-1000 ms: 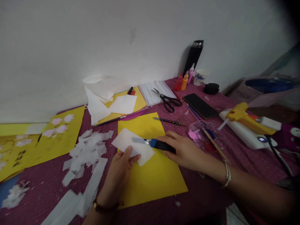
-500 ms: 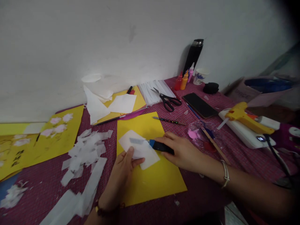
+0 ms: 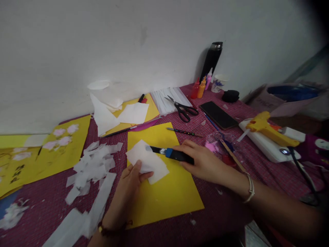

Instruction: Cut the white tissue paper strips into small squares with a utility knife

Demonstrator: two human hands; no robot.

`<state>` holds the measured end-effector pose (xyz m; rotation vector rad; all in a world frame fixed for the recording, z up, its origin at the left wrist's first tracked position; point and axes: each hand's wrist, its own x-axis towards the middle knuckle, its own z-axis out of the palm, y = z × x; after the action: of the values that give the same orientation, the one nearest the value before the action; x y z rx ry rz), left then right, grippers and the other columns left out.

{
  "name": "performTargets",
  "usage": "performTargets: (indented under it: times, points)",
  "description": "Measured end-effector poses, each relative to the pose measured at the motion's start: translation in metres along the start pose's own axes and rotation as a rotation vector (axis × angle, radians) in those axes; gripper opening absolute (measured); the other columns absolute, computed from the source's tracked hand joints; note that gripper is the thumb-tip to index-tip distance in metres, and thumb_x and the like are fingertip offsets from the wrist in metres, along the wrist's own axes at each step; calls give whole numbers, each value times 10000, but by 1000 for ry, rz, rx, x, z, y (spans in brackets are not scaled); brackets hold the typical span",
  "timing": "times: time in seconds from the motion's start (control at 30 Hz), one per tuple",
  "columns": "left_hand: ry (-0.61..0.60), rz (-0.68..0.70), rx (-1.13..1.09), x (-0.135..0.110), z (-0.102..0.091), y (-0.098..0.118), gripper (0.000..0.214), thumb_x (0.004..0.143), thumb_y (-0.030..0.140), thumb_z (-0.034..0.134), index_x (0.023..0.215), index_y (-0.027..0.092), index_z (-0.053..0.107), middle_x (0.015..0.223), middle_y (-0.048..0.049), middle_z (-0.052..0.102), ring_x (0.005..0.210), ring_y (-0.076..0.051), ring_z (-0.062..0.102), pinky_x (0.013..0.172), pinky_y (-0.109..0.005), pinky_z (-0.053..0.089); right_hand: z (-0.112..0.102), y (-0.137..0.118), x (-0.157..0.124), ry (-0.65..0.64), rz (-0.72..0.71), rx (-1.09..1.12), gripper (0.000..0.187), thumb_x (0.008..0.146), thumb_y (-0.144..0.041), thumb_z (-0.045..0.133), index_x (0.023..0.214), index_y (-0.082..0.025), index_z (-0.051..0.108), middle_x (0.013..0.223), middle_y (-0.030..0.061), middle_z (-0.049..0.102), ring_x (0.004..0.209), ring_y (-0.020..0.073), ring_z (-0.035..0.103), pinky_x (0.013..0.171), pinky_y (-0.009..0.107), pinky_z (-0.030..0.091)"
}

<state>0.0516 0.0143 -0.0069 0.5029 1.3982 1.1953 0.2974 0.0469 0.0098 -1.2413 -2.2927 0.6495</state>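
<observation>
My left hand [image 3: 133, 180] pinches the lower edge of a folded white tissue-like paper [image 3: 151, 164] between thumb and fingers, above a yellow sheet [image 3: 167, 202]. In my right hand [image 3: 199, 159] is a utility knife [image 3: 177, 155] with a black and blue handle, its dark blade pointing left. The blade's tip lies behind or within a layer of the white paper near its upper corner; most of the blade shows past the paper's edge. To the left of my left hand lies a pile of cut white paper pieces [image 3: 96, 164], with longer strips below it.
Black scissors [image 3: 183, 111], a patterned pencil-like stick [image 3: 183, 132] and a phone [image 3: 218, 115] lie behind my hands. On the right, a yellow glue gun [image 3: 272, 130] rests on a white power bank. Paint bottles [image 3: 199, 89] and a black flask [image 3: 212, 61] stand by the wall. Decorated yellow sheets [image 3: 53, 154] lie left.
The knife has shifted right relative to the paper, so more blade shows outside it. My left hand and the white paper have moved slightly left.
</observation>
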Motion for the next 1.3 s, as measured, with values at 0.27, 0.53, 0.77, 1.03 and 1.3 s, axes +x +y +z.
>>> performTargets:
  times: [0.27,0.53,0.77,1.03,1.3]
  points:
    - [-139,-14,185,-6,7,-5,196,715,332,777,740,156,693,796,-58,751,564,-161,685,586,-237,545,4,-5,-2,-27,-26,51,500,825,-149,596,1310,-261,545,1171,74,579,1005,207,613,891,365,508]
    - [-152,-24,394,-15,4,9,187,750,333,747,690,161,705,663,-67,735,563,-185,693,479,-197,443,-2,1,1,5,-33,52,453,835,-145,587,1277,-242,563,1110,74,598,975,201,617,859,352,507]
    - [-220,-153,485,-5,-10,17,312,778,459,682,722,153,699,675,-84,742,531,-180,677,462,-215,402,-7,6,1,19,-28,10,442,839,-183,603,1275,-232,557,1103,80,588,944,213,620,841,375,516]
    - [-240,-153,609,-9,-7,23,337,812,500,614,712,180,649,581,-48,702,498,-154,618,458,-228,328,-6,2,0,18,-39,-83,435,858,-183,578,1290,-230,555,1101,87,583,947,220,626,830,365,525]
    - [-545,-112,699,-6,-17,29,306,752,472,645,748,166,629,551,32,563,428,-95,431,431,-210,314,-21,24,6,31,71,-293,410,859,-221,575,1269,-207,569,1066,82,605,889,230,634,827,372,506]
